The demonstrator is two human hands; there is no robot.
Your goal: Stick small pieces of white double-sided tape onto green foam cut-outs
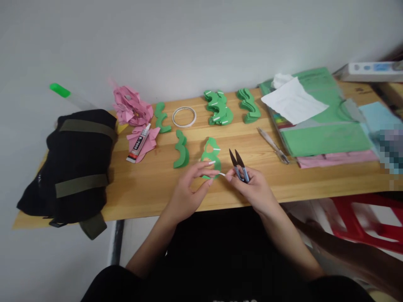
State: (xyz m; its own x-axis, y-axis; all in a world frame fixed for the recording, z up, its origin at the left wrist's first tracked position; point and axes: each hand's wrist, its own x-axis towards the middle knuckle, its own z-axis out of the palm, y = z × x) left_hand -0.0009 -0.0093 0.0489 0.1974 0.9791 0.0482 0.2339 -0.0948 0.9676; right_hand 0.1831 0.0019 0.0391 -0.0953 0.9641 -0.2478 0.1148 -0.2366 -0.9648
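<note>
My right hand holds small scissors, their dark blades pointing away from me and apart. Between its thumb and finger is one end of a short white strip. The strip reaches toward my left hand, whose fingers are spread beside a green paper cutout on the table; whether they touch the strip is unclear. White strips lie across that wavy cutout. Left of it is a stack of green wavy pieces. More green stacks with white strips stand near the wall.
On the wooden table are a black bag, crumpled pink paper, a glue tube, a tape roll, a pen and green sheets under white paper. A red stool stands below right.
</note>
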